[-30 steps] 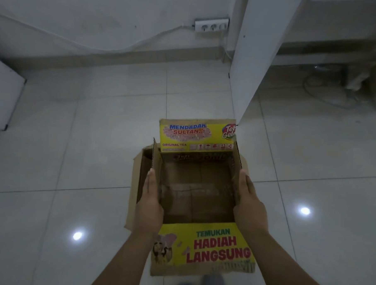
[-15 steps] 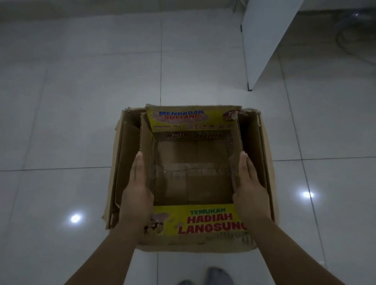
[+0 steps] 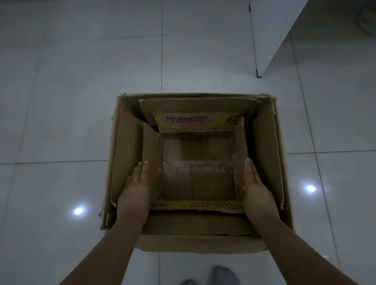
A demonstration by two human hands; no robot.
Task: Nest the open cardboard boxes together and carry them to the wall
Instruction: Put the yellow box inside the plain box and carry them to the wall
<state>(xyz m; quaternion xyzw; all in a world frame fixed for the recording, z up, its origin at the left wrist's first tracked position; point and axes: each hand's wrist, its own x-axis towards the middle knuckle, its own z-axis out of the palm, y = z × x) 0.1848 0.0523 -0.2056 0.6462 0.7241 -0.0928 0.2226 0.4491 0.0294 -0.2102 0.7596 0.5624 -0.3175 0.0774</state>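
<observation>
- Pressing flat against the two outer sides of the small box, our left hand and right hand squeeze it between the palms, fingers straight and together, pointing away from us.
- Neither grip is curled round anything; each hand lies open against a side flap, and the pair clamps the small box from both sides.
- The small box sits inside the big box, its yellow flaps level with or below the big box's rim, with a gap on every side.
- The big box rests on the tiled floor, open side up, its plain brown flaps folded inward.
- On the far yellow flap we read "MENDADAK SULTAN" and, smaller, "ORIGINAL TEA"; a red round logo at its right end is cut off.
- The near yellow flap carries red lettering too foreshortened to read.
- Our feet show at the lower edge, near the big box.
- A white panel stands on the floor at upper right.
</observation>
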